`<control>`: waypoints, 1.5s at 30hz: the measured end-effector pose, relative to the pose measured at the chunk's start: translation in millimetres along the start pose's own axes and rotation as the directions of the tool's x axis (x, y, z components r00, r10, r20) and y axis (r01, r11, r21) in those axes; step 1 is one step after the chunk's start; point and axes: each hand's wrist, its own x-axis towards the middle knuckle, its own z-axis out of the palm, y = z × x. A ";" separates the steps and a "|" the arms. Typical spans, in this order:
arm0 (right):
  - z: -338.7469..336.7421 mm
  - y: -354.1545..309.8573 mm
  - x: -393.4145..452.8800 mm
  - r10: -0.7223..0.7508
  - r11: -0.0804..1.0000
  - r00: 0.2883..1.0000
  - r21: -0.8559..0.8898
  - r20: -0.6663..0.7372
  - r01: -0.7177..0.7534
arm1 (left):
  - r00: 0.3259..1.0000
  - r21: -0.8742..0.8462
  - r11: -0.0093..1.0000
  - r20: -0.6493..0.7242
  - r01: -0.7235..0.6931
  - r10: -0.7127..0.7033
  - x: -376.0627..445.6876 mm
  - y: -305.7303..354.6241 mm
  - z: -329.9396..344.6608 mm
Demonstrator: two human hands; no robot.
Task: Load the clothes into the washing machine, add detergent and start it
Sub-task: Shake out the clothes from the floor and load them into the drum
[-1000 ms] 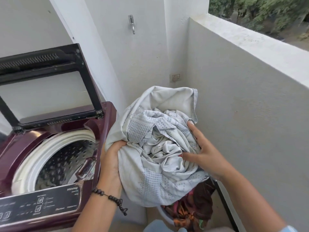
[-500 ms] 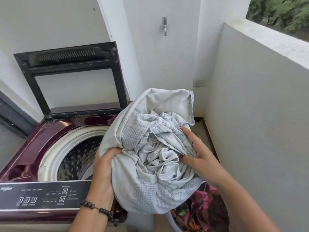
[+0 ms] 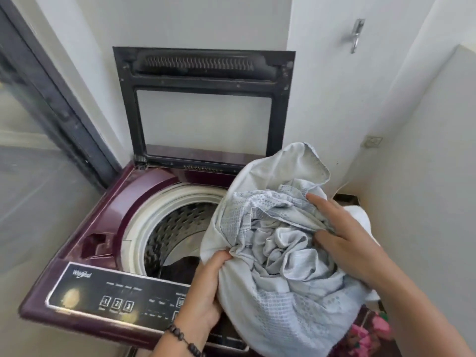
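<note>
Nearby, pink clothes [image 3: 365, 333] sit beneath held sheet [image 3: 283, 253].

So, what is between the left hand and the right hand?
In the head view, the bundled pale grey cloth fills the stretch: the left hand grips its left side, and the right hand presses on its right.

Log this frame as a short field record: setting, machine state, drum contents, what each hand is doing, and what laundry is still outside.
setting: white-walled corner
machine: maroon top-loading washing machine, lid raised upright
drum: open, a dark garment at the bottom
held item: pale patterned cloth bundle, over the machine's right side
left hand: grip on the bundle's lower left edge
right hand: grip on the bundle's right side
outside: colourful clothes at lower right
</note>
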 end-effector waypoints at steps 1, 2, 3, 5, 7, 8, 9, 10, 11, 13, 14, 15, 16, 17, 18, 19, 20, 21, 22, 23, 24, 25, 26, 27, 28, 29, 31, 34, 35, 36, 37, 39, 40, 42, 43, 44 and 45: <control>8.1 -8.7 6.9 -0.005 0.998 1.000 -0.065 -0.004 0.005 | 1.000 -0.004 1.000 0.011 0.019 -0.019 4.8 3.1 -7.9; 15.9 -17.4 13.0 -0.008 0.993 1.000 -0.121 -0.011 0.007 | 0.999 -0.003 0.999 0.025 0.034 -0.034 8.6 7.0 -14.5; 24.3 -26.3 18.6 -0.002 0.987 1.000 -0.162 -0.016 0.000 | 0.998 0.000 0.999 0.037 0.046 -0.046 12.8 10.8 -21.5; 36.5 -40.9 27.8 0.012 0.978 1.000 -0.206 -0.028 -0.018 | 0.996 0.002 0.997 0.055 0.074 -0.074 19.7 17.5 -32.3; 48.1 -53.4 38.8 0.034 0.972 0.999 -0.231 -0.037 -0.042 | 0.993 0.010 0.994 0.057 0.107 -0.107 27.6 25.4 -45.0; 54.3 -58.5 43.8 0.046 0.968 0.998 -0.245 -0.036 -0.053 | 0.991 0.014 0.993 0.059 0.119 -0.120 32.0 28.7 -52.2; 60.3 -63.4 48.4 0.053 0.965 0.998 -0.257 -0.031 -0.059 | 0.990 0.017 0.992 0.061 0.129 -0.129 36.3 31.9 -59.1; 65.7 -67.4 52.6 0.054 0.963 0.998 -0.265 -0.024 -0.058 | 0.989 0.016 0.991 0.056 0.135 -0.136 39.7 34.8 -64.6; 72.5 -70.9 57.1 0.054 0.961 0.998 -0.271 -0.017 -0.057 | 0.989 0.012 0.990 0.052 0.139 -0.140 43.9 37.6 -70.9; 84.5 -77.4 67.2 0.057 0.960 0.998 -0.273 -0.005 -0.057 | 0.988 0.002 0.989 0.045 0.147 -0.147 49.8 44.0 -81.6; 90.2 -79.5 72.9 0.061 0.961 0.998 -0.270 0.004 -0.058 | 0.988 -0.008 0.989 0.041 0.151 -0.150 52.1 47.5 -86.6; 95.5 -81.4 78.0 0.066 0.963 0.998 -0.264 0.016 -0.059 | 0.988 -0.020 0.988 0.032 0.155 -0.154 54.6 50.5 -91.1; 102.7 -82.4 85.2 0.071 0.965 0.997 -0.255 0.035 -0.060 | 0.987 -0.036 0.986 0.016 0.162 -0.161 58.5 53.7 -97.0; 110.2 -83.1 92.2 0.077 0.968 0.995 -0.244 0.059 -0.060 | 0.984 -0.049 0.983 -0.010 0.175 -0.176 62.4 56.8 -102.9; 118.3 -83.5 100.0 0.083 0.972 0.993 -0.228 0.085 -0.062 | 0.981 -0.069 0.979 -0.035 0.189 -0.192 67.0 59.9 -109.2; 125.6 -83.4 108.2 0.089 0.976 0.990 -0.210 0.106 -0.065 | 0.976 -0.090 0.975 -0.059 0.204 -0.209 71.7 62.2 -114.5; 132.2 -82.8 118.1 0.095 0.980 0.988 -0.188 0.121 -0.071 | 0.972 -0.116 0.970 -0.077 0.214 -0.223 77.1 64.0 -118.7; 137.3 -82.0 128.0 0.105 0.983 0.986 -0.166 0.133 -0.082 | 0.968 -0.144 0.965 -0.087 0.221 -0.235 81.2 65.0 -121.2; 141.0 -80.9 136.9 0.119 0.984 0.982 -0.150 0.147 -0.097 | 0.966 -0.172 0.959 -0.086 0.227 -0.244 83.8 65.4 -122.3; 144.4 -79.9 146.2 0.134 0.983 0.977 -0.144 0.166 -0.110 | 0.963 -0.197 0.951 -0.082 0.237 -0.257 87.4 65.1 -123.4; 147.5 -78.6 154.6 0.147 0.982 0.971 -0.147 0.188 -0.120 | 0.962 -0.225 0.944 -0.072 0.242 -0.264 91.8 63.8 -125.1; 150.7 -77.4 161.4 0.157 0.980 0.965 -0.150 0.209 -0.127 | 0.961 -0.254 0.936 -0.060 0.245 -0.268 95.9 63.1 -127.1; 154.5 -74.9 167.9 0.167 0.980 0.960 -0.146 0.225 -0.136 | 0.960 -0.274 0.929 -0.055 0.249 -0.274 100.9 63.7 -129.3; 158.5 -71.6 173.1 0.176 0.980 0.956 -0.136 0.233 -0.148 | 0.955 -0.289 0.921 -0.062 0.261 -0.290 106.4 65.1 -132.0; 162.3 -67.3 177.7 0.189 0.979 0.954 -0.118 0.233 -0.165 | 0.946 -0.300 0.913 -0.083 0.275 -0.312 113.7 66.4 -135.6; 166.1 -62.3 181.5 0.206 0.978 0.952 -0.093 0.225 -0.189 | 0.939 -0.305 0.909 -0.103 0.284 -0.329 120.6 68.8 -138.3; 171.8 -52.1 187.8 0.246 0.969 0.948 -0.036 0.201 -0.244 | 0.937 -0.302 0.912 -0.122 0.278 -0.326 134.8 75.8 -139.8; 179.1 -37.4 194.1 0.287 0.956 0.939 0.006 0.191 -0.293 | 0.945 -0.280 0.927 -0.137 0.251 -0.298 156.9 85.9 -136.1; 182.4 -34.0 194.8 0.293 0.953 0.936 0.019 0.194 -0.303 | 0.946 -0.265 0.935 -0.159 0.235 -0.282 165.1 87.4 -136.6; 185.8 -29.6 196.2 0.300 0.949 0.933 0.037 0.198 -0.313 | 0.942 -0.249 0.943 -0.193 0.223 -0.274 175.2 89.0 -137.6; 189.9 -25.1 197.2 0.312 0.943 0.927 0.049 0.208 -0.328 | 0.939 -0.229 0.948 -0.216 0.219 -0.269 186.4 88.3 -138.7; 197.8 -14.8 198.0 0.343 0.930 0.907 0.048 0.244 -0.364 | 0.923 -0.190 0.959 -0.285 0.211 -0.259 208.7 83.8 -138.9; 201.4 -10.4 197.1 0.348 0.928 0.897 0.037 0.273 -0.371 | 0.916 -0.164 0.966 -0.318 0.202 -0.245 218.3 80.9 -138.1; 208.5 -1.3 194.5 0.344 0.928 0.883 0.028 0.319 -0.371 | 0.907 -0.116 0.979 -0.370 0.169 -0.200 236.3 74.8 -131.3; 212.3 1.8 192.3 0.347 0.926 0.876 0.028 0.334 -0.377 | 0.909 -0.091 0.986 -0.384 0.142 -0.166 246.8 70.8 -128.6; 216.5 4.4 190.1 0.347 0.926 0.871 0.022 0.346 -0.378 | 0.907 -0.061 0.990 -0.397 0.125 -0.139 254.2 68.0 -124.3; 220.8 6.1 188.5 0.339 0.931 0.868 0.006 0.364 -0.366 | 0.905 -0.057 0.992 -0.405 0.115 -0.128 264.0 64.2 -121.0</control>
